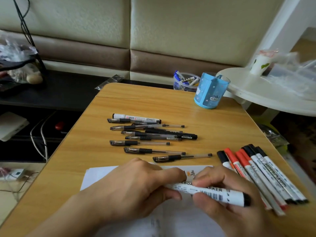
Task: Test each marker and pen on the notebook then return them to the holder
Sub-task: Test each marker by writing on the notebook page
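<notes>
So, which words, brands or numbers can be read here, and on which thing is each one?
"...RBOA... ...ARKER", partly covered by fingers: on the marker held in both hands, the left hand and the right hand.
"WHITEBOARD", seen upside down: on a marker in the pile.
Red logo and print on the white pen: too blurred to read.
Barcode digits and small print on the held marker: too small.

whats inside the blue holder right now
Nothing rises above the rim of the blue holder, and only dividers show through it. Its tinted walls hide the bottom, so anything short there cannot be seen.
</notes>
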